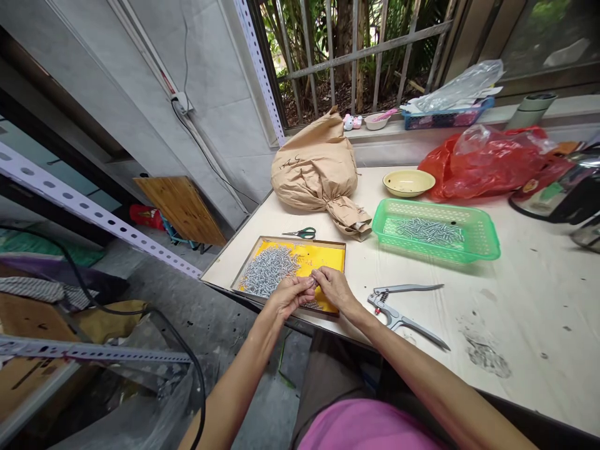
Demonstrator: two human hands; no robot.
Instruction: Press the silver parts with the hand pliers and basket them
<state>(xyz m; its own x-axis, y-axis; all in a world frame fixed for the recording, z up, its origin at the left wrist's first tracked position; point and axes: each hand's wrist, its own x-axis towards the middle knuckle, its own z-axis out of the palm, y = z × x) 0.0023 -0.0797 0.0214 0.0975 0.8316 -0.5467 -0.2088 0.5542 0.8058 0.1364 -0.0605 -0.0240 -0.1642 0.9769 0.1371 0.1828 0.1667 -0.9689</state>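
Note:
Over the front of a shallow tray (345,250) with a yellow lining, my left hand (291,295) and my right hand (334,289) meet, fingertips pinched together. Whatever lies between the fingers is too small and too covered to name. A heap of small silvery metal pieces, screw-like in shape (269,270), fills the tray's left side. Some more of these pieces lie just below my hands, partly hidden. To the right of my right hand, grey hand pliers with long handles (391,312) rest spread on the table. Scissors with dark green handles (305,233) lie behind the tray.
A green plastic basket (487,240) holds more silvery pieces. Behind are a brown paper sack (314,165), a yellow bowl (409,184) and a red plastic bag (469,165). A metal kettle (562,181) stands at far right. The pale table (529,312) has its left edge near the tray.

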